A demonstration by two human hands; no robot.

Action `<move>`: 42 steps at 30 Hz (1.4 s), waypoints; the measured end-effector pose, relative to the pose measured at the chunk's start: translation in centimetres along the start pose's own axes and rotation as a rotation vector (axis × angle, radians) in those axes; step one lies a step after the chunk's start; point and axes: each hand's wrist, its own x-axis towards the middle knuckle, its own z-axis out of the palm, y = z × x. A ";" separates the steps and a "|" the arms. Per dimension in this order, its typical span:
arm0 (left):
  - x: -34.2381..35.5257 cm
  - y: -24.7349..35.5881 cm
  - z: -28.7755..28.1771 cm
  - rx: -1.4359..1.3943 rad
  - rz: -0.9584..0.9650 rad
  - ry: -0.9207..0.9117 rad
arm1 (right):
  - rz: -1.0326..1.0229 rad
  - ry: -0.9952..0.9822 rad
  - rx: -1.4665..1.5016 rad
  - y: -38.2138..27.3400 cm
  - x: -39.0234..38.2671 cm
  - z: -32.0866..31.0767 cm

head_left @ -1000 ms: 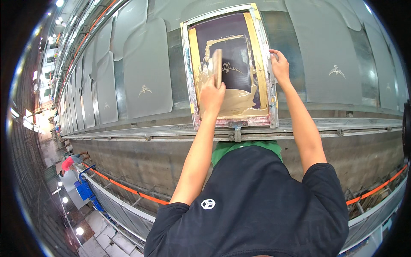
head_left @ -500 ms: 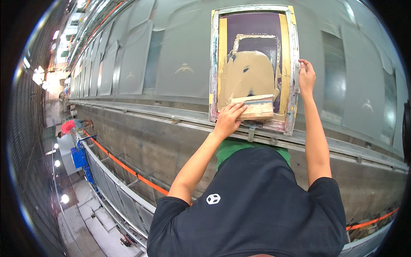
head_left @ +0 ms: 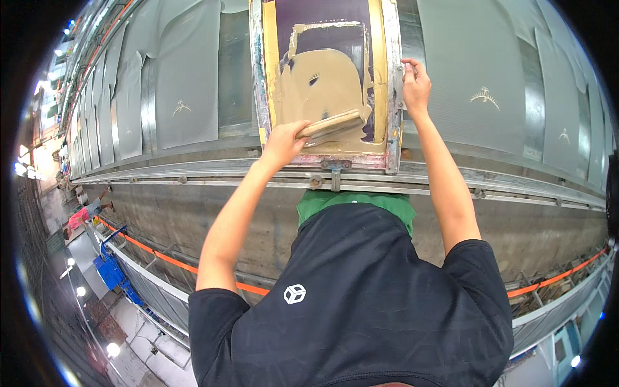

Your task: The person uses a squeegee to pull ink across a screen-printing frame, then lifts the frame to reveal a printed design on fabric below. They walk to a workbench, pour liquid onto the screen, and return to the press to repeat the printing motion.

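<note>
Two bare hands work at a long rectangular, paint-smeared metal screen frame in the head view, its far end running past the upper edge. The left hand is wrapped round the left end of a tan, flat wooden squeegee, which lies slantwise over the near part of the frame, its right end higher than the left. The right hand is at the frame's outer right side, fingers curled in narrowly and fingertips close against the metal; whether they pinch it, I cannot tell. Inside the frame, strips of yellow tape run down both sides of dark purple mesh, and a thick, round-topped spread of beige ink covers much of the lower middle, beyond the squeegee. A small grey metal bracket sits at the frame's near edge, by a long silvery metal rail. To either side lie smooth grey sheets, several bearing a pale arched print. Far off at the lower left, a person in a pinkish-red top bends near a bright blue metal part.
</note>
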 end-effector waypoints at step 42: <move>12.1 -5.4 -3.8 0.109 0.314 0.301 | -0.562 -0.500 -0.591 -7.5 -3.1 5.3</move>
